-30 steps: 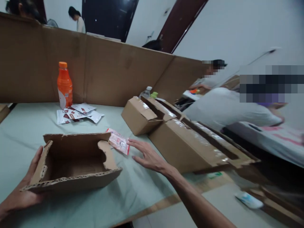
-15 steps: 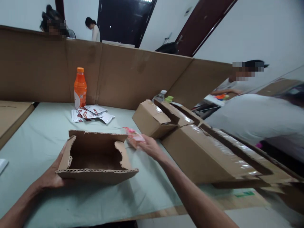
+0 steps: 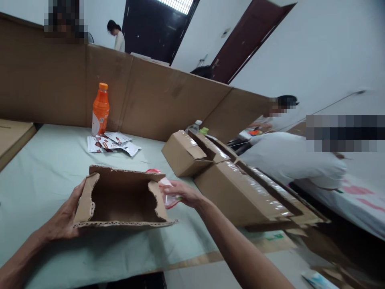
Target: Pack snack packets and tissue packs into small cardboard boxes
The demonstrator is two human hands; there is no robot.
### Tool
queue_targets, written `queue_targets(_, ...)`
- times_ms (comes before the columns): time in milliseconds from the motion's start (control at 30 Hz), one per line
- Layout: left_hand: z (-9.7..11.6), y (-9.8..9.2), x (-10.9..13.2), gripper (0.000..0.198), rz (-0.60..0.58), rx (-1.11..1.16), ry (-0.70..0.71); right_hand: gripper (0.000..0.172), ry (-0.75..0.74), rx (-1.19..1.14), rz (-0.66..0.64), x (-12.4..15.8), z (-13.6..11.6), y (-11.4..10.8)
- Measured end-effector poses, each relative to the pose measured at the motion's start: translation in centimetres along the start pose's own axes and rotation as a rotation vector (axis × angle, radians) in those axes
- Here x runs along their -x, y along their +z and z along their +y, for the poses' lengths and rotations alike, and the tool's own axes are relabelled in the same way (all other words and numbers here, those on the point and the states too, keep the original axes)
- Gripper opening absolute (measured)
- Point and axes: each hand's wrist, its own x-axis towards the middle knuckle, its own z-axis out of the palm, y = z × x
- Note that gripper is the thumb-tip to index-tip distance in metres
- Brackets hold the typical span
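Note:
My left hand (image 3: 66,212) is closed on the left side of an open cardboard box (image 3: 126,175), whose mouth with torn-edged flaps tilts towards me. Inside, the box looks dark and bare. Just beyond its right side, my right hand (image 3: 185,193) grips a clear plastic packet (image 3: 172,201) with pink and red parts. Part of that packet is hidden behind the box's right flap, and its contents are too blurred to name.
Beyond the box stand an orange drink bottle (image 3: 100,110) and several white-and-brown sachets (image 3: 118,138). Open cardboard boxes (image 3: 237,196) line the right side, a clear bottle (image 3: 194,127) behind them. A cardboard partition (image 3: 168,92) crosses the back; a person in white (image 3: 279,154) bends at right.
My right hand has brought the packet left and slightly down, close against the box's right side. The view has turned a little to the right. My left hand keeps its hold.

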Motion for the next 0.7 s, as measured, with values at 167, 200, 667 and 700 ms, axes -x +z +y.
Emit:
queue_targets(167, 1.6, -0.6, -0.5, 0.115, -0.011, -0.046, 0.013, 0.043, -0.127, 0.172, 0.362, 2.2, -2.5, -0.3)
queue_targets(200, 1.7, -0.7, -0.5, 0.115, -0.014, -0.050, 0.018, 0.040, -0.217, 0.212, 0.414, 3.5, -3.9, 0.2)
queue_targets(667, 1.6, -0.4, -0.9, 0.119, 0.033, -0.070, -0.004, 0.033, -0.659, 1.001, -0.154, 8.0, -12.9, 5.4)
queue_targets(700, 1.6, -0.4, -0.9, 0.120, 0.038, -0.066, -0.009, 0.036, -0.645, 0.988, -0.116, 8.5, -12.3, 4.9)
